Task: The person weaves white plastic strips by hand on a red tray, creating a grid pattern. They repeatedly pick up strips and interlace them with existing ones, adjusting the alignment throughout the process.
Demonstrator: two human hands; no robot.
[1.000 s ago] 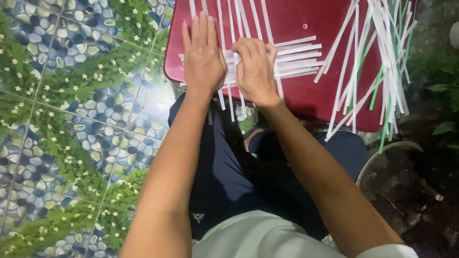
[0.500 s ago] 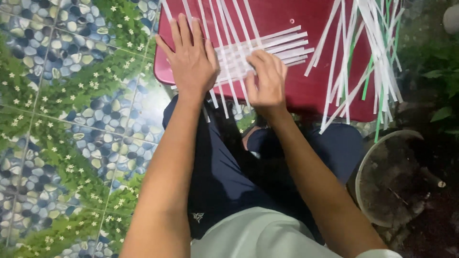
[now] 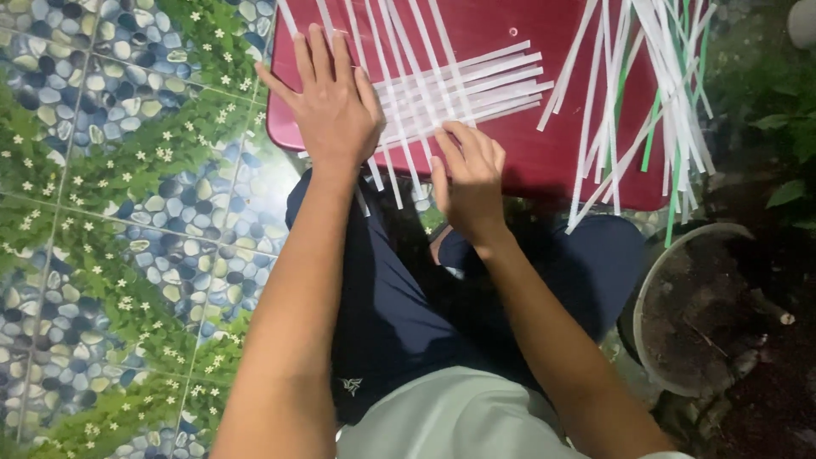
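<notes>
The floor [image 3: 102, 221] fills the left half of the frame, a glossy tiled surface printed with blue-grey pebbles, green leaves and small white flowers; it lies bare from the upper left down to the lower left corner. Across the top middle sits a dark red tray [image 3: 544, 157], smooth plastic with rounded corners, its near edge running just above the person's knees in dark blue trousers [image 3: 382, 314]. The tray's near right part is uncovered. At the right edge of the frame a round pot [image 3: 654, 280] with dark soil stands on dirt ground, close under the tray's lower right corner.

On the tray's upper middle lies the woven strips [image 3: 450, 89], flat thin white bands crossed over one another, some overhanging the near edge. A loose pile of strips [image 3: 646, 102], white with a few green ones, sprawls over the tray's right side and hangs past its edge.

The left hand [image 3: 331, 106] lies flat, fingers spread wide, pressing down on the left end of the woven strips near the tray's left corner. The right hand [image 3: 467, 174] sits at the tray's near edge, fingers loosely curled and touching the lower ends of the weave; whether it pinches a strip I cannot tell.
</notes>
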